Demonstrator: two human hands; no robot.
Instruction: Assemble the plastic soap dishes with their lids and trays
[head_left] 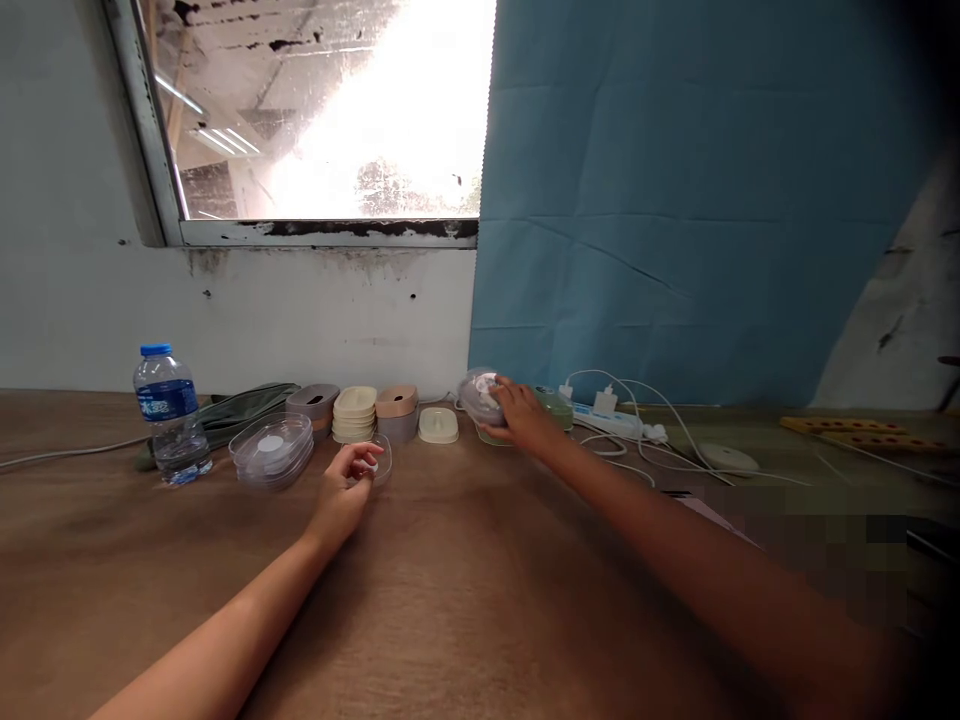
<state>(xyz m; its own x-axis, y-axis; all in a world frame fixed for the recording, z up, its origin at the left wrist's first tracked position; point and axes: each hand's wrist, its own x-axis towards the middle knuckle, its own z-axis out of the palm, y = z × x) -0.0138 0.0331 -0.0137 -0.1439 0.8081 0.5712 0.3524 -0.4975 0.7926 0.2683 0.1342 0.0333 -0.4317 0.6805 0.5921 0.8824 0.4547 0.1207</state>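
My left hand [346, 492] is low over the table with curled fingers on a clear plastic lid [384, 462]; part of the lid is hidden behind the fingers. Farther right, my right hand [519, 412] grips a clear, rounded plastic piece [472, 396] with a white patch on it, tilted up near the wall. A green container [553, 405] shows partly behind that hand. Between the hands, a cream lid [438, 425] lies flat. Beside my left hand sits a stack of clear lids [271, 455] with a white round sticker on top.
Along the wall stand a grey box [313, 402], stacked cream lids [354, 412] and an orange-and-grey box [397, 412]. A water bottle [171, 420] and a dark green pouch [232, 412] are at the left. A power strip [619, 422] with white cables lies right.
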